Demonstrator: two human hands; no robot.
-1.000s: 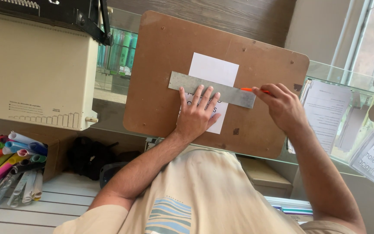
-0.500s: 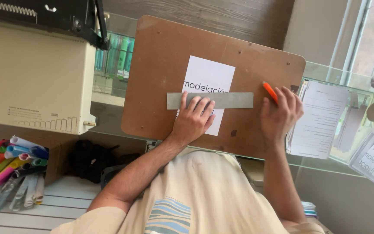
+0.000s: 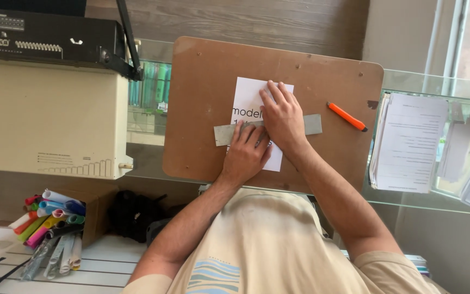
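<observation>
Metal ruler (image 3: pixel 229 133) lies across the white printed sheet (image 3: pixel 248 95) on the brown hardboard (image 3: pixel 202 87), pinned under the spread fingers of the left hand (image 3: pixel 246 155) — an open, flat press, not a closed grasp — and the strip looks slightly tilted, so uneven pressure could let its free end, left of those fingers, swing and skew the edge. Just right of that press the right hand (image 3: pixel 281 117) rests palm-down and empty on both sheet and ruler; a nudge there could slide the paper beneath the strip. Further right, well apart from both hands, the orange cutter (image 3: pixel 346 116) lies loose — if its blade is out, which I cannot tell, a blind reach risks a nick.
</observation>
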